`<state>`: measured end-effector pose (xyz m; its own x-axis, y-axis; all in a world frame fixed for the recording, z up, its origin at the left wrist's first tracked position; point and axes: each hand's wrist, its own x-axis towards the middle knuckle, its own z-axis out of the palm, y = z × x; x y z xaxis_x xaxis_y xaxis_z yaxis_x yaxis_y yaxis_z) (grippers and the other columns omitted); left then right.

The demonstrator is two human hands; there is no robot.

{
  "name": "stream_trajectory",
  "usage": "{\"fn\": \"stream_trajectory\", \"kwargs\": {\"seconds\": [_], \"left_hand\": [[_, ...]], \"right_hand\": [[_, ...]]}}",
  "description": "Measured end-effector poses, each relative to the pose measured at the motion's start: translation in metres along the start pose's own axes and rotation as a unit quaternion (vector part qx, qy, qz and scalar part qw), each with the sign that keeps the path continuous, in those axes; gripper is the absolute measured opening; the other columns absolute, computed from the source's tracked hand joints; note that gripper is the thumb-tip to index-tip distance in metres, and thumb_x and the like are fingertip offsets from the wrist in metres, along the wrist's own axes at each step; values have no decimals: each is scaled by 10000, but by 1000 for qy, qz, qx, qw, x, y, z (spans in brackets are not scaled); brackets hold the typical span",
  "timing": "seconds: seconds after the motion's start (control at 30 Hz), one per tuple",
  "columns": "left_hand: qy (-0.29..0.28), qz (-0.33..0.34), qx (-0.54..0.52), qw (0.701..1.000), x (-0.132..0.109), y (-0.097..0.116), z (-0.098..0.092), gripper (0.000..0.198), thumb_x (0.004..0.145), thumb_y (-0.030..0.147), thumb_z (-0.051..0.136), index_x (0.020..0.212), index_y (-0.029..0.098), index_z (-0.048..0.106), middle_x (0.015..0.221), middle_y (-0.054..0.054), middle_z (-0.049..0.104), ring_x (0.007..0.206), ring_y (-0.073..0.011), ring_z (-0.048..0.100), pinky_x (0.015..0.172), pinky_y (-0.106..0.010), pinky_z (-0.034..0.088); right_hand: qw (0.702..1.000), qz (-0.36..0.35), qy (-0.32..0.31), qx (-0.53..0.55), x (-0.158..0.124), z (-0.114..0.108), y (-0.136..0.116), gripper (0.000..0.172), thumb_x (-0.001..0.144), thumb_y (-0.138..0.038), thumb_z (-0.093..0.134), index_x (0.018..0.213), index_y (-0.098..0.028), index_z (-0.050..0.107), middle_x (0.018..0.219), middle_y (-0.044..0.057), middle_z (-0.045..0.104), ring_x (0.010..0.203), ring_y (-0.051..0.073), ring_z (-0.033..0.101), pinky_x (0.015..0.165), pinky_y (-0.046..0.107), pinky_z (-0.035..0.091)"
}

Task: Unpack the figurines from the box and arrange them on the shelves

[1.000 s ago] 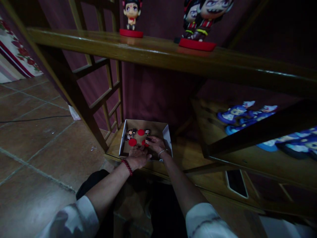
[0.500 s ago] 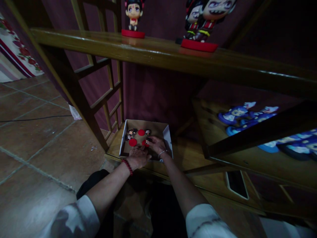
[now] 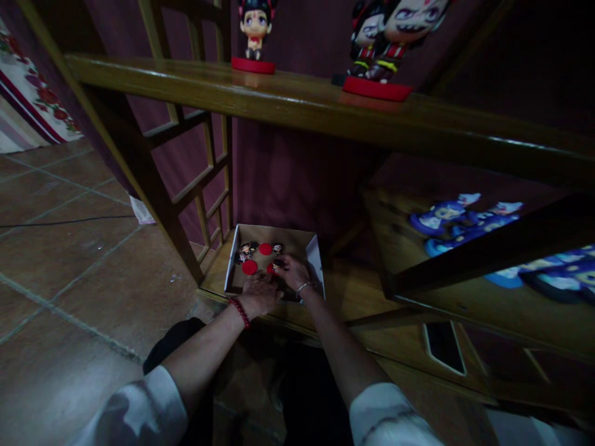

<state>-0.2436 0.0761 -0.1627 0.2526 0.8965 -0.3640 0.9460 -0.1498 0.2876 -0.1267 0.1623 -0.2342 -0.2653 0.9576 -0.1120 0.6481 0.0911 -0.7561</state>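
A shallow cardboard box (image 3: 318,257) with low white-edged walls sits on the lower wooden shelf. In it lie small cartoon figurines: a pair of them (image 3: 246,250) at the left and a single one (image 3: 277,248) at the back right. Round red bases (image 3: 265,248) lie among them, another red base (image 3: 250,267) nearer the front. My right hand (image 3: 295,272) pinches a small dark-haired figurine (image 3: 277,264) at a third red base (image 3: 270,268), partly covered. My left hand (image 3: 261,293) rests over the box's front side, thumb apart, fingertips in shadow, apparently holding nothing.
Above, larger figurines (image 3: 255,37) on red bases stand on a wooden shelf (image 3: 195,83). Blue and white figures (image 3: 446,215) lie on a shelf at the right. A phone-like dark slab (image 3: 444,347) lies lower right. A lattice frame (image 3: 204,179) borders the left.
My right fingers have shifted slightly on the small figurine, and its dark top shows more plainly. The left hand stays nearly where it was. The view has moved a little.
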Motion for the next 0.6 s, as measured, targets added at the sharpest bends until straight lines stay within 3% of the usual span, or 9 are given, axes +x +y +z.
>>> {"fn": "stream_trajectory", "kwargs": {"seconds": [0.4,0.6], "left_hand": [[7,-2,-2,1000,2,-1,1,390,824,421,289,959,178,562,1180,-90,484,1065,-251,448,874,-409,351],[-12,-6,-9,1000,1,-1,-1,395,829,412,277,995,179,549,1216,-91,459,1110,-262,415,870,-415,352]], "right_hand": [[999,-28,3,-28,0,0,-4,260,676,-182,588,931,-224,563,855,-5,648,736,112,597,677,231,462],[1000,-3,8,-28,1,-2,-1,289,650,-225,617,937,-231,585,858,2,653,739,129,600,671,241,468]]}}
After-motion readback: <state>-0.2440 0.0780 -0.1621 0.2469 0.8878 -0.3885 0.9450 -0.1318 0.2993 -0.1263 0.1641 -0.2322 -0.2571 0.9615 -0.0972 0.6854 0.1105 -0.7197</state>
